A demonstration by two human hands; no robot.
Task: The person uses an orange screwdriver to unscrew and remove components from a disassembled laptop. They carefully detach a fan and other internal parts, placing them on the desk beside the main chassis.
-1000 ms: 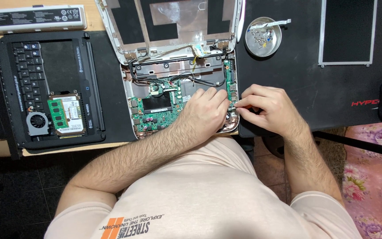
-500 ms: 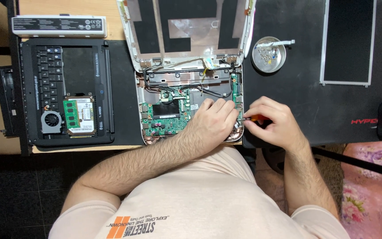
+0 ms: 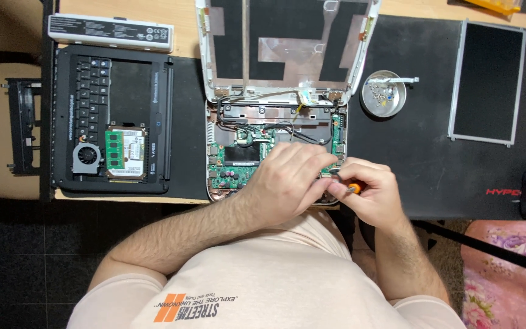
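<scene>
Here the right hand (image 3: 369,198) grips an orange-handled screwdriver (image 3: 353,188); the left hand (image 3: 287,180) rests half-curled on the opened laptop (image 3: 238,161), holding nothing visible.

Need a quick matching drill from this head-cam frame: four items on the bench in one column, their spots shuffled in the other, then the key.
Things:
1. white battery pack
2. round metal dish of screws
3. bare screen panel
4. cooling fan

Places:
A. far right, flat on the black mat
B. top left, above the removed keyboard deck
C. just right of the opened lid
D. lying on the keyboard deck, beside a green memory stick

Pairs: 1-B, 2-C, 3-A, 4-D
</scene>
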